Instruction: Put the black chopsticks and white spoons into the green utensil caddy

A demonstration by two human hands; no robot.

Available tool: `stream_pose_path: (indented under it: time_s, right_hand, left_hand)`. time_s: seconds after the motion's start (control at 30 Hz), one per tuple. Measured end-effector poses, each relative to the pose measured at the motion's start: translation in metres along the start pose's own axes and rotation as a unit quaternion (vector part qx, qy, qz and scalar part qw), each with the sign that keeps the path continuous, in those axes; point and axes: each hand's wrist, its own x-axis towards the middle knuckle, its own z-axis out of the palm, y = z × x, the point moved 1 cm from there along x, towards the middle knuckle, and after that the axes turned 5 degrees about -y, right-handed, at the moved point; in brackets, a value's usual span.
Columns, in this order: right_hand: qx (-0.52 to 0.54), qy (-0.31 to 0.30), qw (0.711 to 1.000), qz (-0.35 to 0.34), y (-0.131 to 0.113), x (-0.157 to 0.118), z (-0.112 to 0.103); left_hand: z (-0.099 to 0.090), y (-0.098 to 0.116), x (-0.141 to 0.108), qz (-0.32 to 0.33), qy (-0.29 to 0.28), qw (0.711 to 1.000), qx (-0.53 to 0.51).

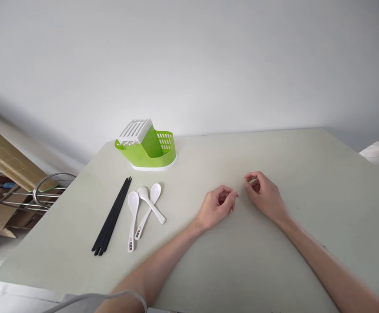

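Both hands rest on the table (274,269), empty, fingers loosely curled: the left hand (216,208) just beside the right hand (265,195), not touching. To their left lie three white spoons (143,208), overlapping, next to a bundle of black chopsticks (112,215). Behind those stands a green holder (148,145).
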Motion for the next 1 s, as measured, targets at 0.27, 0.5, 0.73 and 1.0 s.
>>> stream_pose_path:
  time_s: [0.27, 0.5, 0.73, 1.0]
  right_hand:
    - [-0.002, 0.0, 1.0, -0.007, 0.0021, -0.0005, 0.0001]
    - [-0.002, -0.002, 1.0, -0.006, 0.0002, -0.0009, 0.0]
    - [0.003, -0.002, 1.0, -0.009, 0.0014, -0.0002, -0.0001]
    - [0.001, -0.005, 1.0, -0.013, 0.002, -0.0012, 0.0003]
  left_hand:
    - [-0.0012, -0.0011, 0.0003, -0.006, 0.004, 1.0, 0.007]
    - [-0.0006, -0.0005, 0.0004, -0.008, 0.0, 1.0, 0.005]
    - [-0.0006, -0.0007, 0.0003, -0.009, -0.003, 1.0, 0.021]
    - [-0.0007, -0.0019, 0.0004, -0.01, -0.004, 1.0, 0.018]
